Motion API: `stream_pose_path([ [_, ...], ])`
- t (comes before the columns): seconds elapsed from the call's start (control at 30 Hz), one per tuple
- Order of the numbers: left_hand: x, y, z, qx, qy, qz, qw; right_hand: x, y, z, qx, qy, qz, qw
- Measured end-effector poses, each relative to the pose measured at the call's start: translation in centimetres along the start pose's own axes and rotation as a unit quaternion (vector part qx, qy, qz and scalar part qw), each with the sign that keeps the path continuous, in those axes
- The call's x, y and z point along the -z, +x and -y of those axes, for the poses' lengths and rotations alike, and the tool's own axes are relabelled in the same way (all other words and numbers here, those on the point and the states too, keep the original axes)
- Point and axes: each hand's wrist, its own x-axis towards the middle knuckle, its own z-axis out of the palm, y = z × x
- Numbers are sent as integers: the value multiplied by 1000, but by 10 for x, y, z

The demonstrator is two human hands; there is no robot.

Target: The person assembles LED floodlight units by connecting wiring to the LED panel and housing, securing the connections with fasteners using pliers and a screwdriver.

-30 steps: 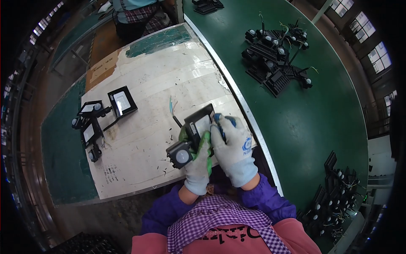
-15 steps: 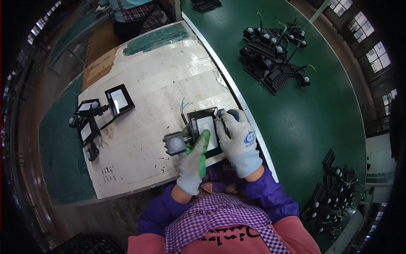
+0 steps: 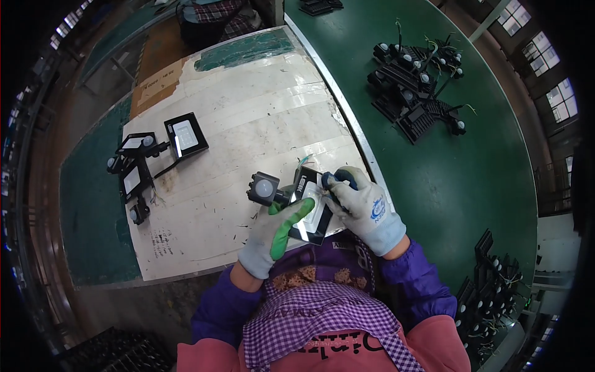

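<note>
A black floodlight [image 3: 313, 214] with a pale LED panel and a boxy motion sensor [image 3: 264, 188] is tilted over the front edge of the white-covered worktable. My left hand [image 3: 273, 232], in a white glove with green coating, grips it from the left, thumb lying across the glass. Thin coloured wires [image 3: 306, 160] stick out behind the lamp. At its upper right edge is my right hand [image 3: 362, 201], in a white glove with dark blue fingertips. Those fingers are curled together in a pinch; whatever they hold is hidden.
More sensor floodlights [image 3: 131, 177] lie at the left of the worktable [image 3: 242, 118]. On the green surface [image 3: 427, 180] to the right are piles of black lamps [image 3: 415, 80] at the back and more lamps [image 3: 489, 291] near the front. A person [image 3: 220, 18] is beyond the table.
The floodlight has turned and tilted in my left hand, its sensor now higher in view. My right fingers have curled in closer at the lamp's upper corner. The whole view has shifted slightly.
</note>
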Motion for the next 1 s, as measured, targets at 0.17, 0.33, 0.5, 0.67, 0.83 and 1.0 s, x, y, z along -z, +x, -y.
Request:
stream_pose_path([
  [0.17,-6,-3,-12,-33,-20,-25,999,-1,-4,5,-17,-10,-6,1000],
  [0.33,-8,1,-14,34,-164,-45,985,-1,4,9,-41,-8,-12,999],
  [0.5,2,4,-5,19,-96,-19,995,-12,1,-4,11,-17,-49,999],
  [0.67,-6,7,-22,115,-126,-36,985,-5,13,8,-6,7,-25,1000],
  [0.83,3,7,2,134,-314,-16,940,-2,24,6,-91,147,-63,983],
  [1.0,1,-5,3,-14,9,-41,999,16,17,2,-430,483,-36,762],
])
